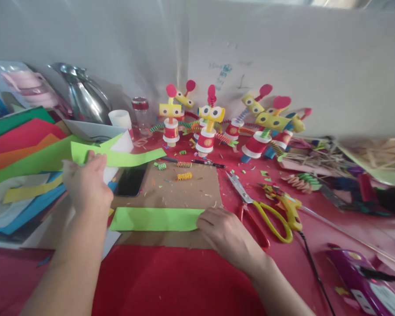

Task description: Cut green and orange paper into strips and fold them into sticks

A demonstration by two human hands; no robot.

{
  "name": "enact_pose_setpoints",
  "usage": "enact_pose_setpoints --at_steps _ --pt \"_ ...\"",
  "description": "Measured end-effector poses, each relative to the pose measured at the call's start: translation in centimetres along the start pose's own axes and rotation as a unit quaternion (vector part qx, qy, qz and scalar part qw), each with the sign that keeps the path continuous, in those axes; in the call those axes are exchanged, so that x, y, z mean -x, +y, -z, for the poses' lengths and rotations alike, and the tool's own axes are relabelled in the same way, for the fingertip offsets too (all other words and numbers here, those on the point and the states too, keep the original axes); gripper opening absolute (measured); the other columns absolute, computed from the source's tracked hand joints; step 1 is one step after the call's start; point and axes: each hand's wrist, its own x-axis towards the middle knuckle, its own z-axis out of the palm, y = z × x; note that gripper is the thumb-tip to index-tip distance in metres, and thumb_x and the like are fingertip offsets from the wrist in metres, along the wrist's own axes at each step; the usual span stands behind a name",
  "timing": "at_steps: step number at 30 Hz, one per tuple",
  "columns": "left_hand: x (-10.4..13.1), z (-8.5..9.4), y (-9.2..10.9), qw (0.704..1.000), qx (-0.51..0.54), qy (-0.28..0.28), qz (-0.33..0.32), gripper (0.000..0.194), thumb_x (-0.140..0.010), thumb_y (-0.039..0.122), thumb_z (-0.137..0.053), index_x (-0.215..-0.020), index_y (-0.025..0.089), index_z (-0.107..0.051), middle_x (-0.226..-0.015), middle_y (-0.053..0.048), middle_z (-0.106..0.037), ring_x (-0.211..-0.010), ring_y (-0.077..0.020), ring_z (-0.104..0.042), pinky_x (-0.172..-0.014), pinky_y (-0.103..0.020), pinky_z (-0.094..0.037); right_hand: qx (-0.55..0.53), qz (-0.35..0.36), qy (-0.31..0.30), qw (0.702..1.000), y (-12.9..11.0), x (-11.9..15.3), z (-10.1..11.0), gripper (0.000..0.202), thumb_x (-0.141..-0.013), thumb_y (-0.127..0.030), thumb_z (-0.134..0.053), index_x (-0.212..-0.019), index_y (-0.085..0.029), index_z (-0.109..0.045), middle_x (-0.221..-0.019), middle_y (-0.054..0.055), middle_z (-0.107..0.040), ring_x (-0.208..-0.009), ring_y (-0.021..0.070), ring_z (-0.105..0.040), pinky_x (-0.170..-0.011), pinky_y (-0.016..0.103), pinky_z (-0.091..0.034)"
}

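Observation:
My left hand [87, 182] grips a light green paper strip [131, 159] by its left part, raised above the stacked coloured paper and a dark phone [131, 181]. A second light green strip [158, 219] lies across the brown cardboard [197, 191]. At its right end, my right hand [225, 235] pinches it with closed fingers. Behind the strips, a yellow coiled paper spring [184, 176], a striped spring [184, 165] and a green one [161, 166] rest near a black pen [207, 163].
Several paper-cup figures [206, 142] stand along the wall. To the right lie scissors [273, 221], red-handled pliers [255, 228], a yellow glue gun [291, 210] with a cord and a purple device [365, 281]. Coloured sheets [23, 136], a steel jug [82, 96] and a white cup [120, 118] are left.

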Motion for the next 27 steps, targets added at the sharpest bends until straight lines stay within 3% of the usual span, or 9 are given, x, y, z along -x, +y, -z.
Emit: enact_pose_setpoints --at_steps 4,7,8,10,12,14,16,19,27 --pt "0.7 0.2 1.4 0.958 -0.169 0.028 -0.229 0.086 -0.067 -0.002 -0.065 -0.141 0.033 -0.038 -0.159 0.008 -0.021 -0.148 -0.0159 -0.016 -0.113 -0.029 -0.033 -0.015 -0.026 0.0 1.0 -0.2 0.0 0.0 0.016 -0.089 -0.01 -0.052 -0.077 -0.018 -0.059 -0.083 0.003 -0.062 -0.076 0.0152 -0.053 -0.064 0.027 -0.039" --pt "2.6 -0.6 1.3 0.891 -0.288 -0.035 -0.35 0.071 -0.07 0.003 -0.064 -0.134 0.03 -0.053 -0.144 0.002 -0.047 -0.139 -0.0209 -0.036 -0.109 -0.036 -0.037 -0.033 -0.036 0.0 0.999 -0.2 0.0 0.0 0.018 -0.091 -0.014 -0.05 -0.078 -0.019 -0.061 -0.083 0.003 -0.062 -0.077 0.0152 -0.055 -0.066 0.027 -0.04" --pt "3.6 -1.1 0.8 0.88 -0.313 -0.078 -0.349 0.052 -0.072 0.008 -0.065 -0.121 0.025 -0.065 -0.126 -0.002 -0.061 -0.121 -0.0236 -0.053 -0.104 -0.039 -0.041 -0.04 -0.041 0.002 0.998 -0.2 0.0 0.0 0.018 -0.091 -0.014 -0.05 -0.079 -0.019 -0.061 -0.083 0.003 -0.062 -0.078 0.0153 -0.056 -0.067 0.028 -0.041" --pt "6.1 -2.0 -0.5 0.846 -0.373 -0.316 -0.212 0.019 -0.073 0.018 -0.071 -0.09 0.024 -0.076 -0.096 -0.004 -0.07 -0.094 -0.023 -0.062 -0.096 -0.038 -0.044 -0.053 -0.051 0.005 0.997 -0.1 0.0 0.0 0.016 -0.091 -0.014 -0.051 -0.082 -0.019 -0.063 -0.084 0.003 -0.063 -0.079 0.0158 -0.057 -0.068 0.028 -0.042" --pt "8.6 -2.6 -2.1 0.736 -0.404 -0.538 -0.079 0.014 -0.065 0.022 -0.079 -0.078 0.025 -0.075 -0.084 -0.005 -0.069 -0.081 -0.0239 -0.062 -0.082 -0.037 -0.046 -0.067 -0.062 0.007 0.996 0.0 -0.1 0.0 0.014 -0.089 -0.013 -0.052 -0.083 -0.019 -0.064 -0.085 0.003 -0.064 -0.08 0.016 -0.058 -0.069 0.027 -0.042" --pt "10.7 -2.7 -3.4 0.637 -0.46 -0.614 -0.074 0.009 -0.067 0.019 -0.074 -0.072 0.024 -0.07 -0.075 -0.004 -0.065 -0.071 -0.0231 -0.059 -0.067 -0.034 -0.043 -0.083 -0.075 0.005 0.994 0.0 -0.1 0.0 0.015 -0.088 -0.011 -0.052 -0.082 -0.019 -0.065 -0.084 0.002 -0.064 -0.079 0.0156 -0.058 -0.069 0.027 -0.042" --pt "11.8 -2.3 -4.1 0.585 -0.505 -0.626 -0.104 0.015 -0.069 0.009 -0.065 -0.069 0.024 -0.065 -0.07 -0.004 -0.061 -0.066 -0.0222 -0.056 -0.059 -0.031 -0.036 -0.099 -0.097 -0.003 0.99 0.0 -0.2 0.2 0.017 -0.087 -0.01 -0.053 -0.082 -0.019 -0.066 -0.083 0.002 -0.064 -0.078 0.015 -0.059 -0.068 0.026 -0.042" --pt "11.8 -1.6 -4.5 0.574 -0.526 -0.615 -0.129 0.019 -0.069 0.006 -0.06 -0.066 0.024 -0.062 -0.065 -0.002 -0.058 -0.059 -0.0199 -0.053 -0.053 -0.03 -0.027 -0.126 -0.141 -0.021 0.982 0.1 -0.3 0.5 0.018 -0.085 -0.008 -0.055 -0.082 -0.02 -0.068 -0.082 0.001 -0.065 -0.077 0.0139 -0.06 -0.066 0.024 -0.041" --pt "10.6 -0.8 -5.4 0.648 -0.494 -0.573 -0.084 0.019 -0.068 0.017 -0.073 -0.055 0.024 -0.06 -0.057 0.002 -0.056 -0.046 -0.0134 -0.045 -0.046 -0.028 -0.021 -0.166 -0.268 -0.061 0.947 1.6 0.2 1.1 0.009 -0.085 -0.025 -0.067 -0.077 -0.022 -0.069 -0.078 -0.001 -0.069 -0.071 0.0137 -0.061 -0.058 0.024 -0.034"
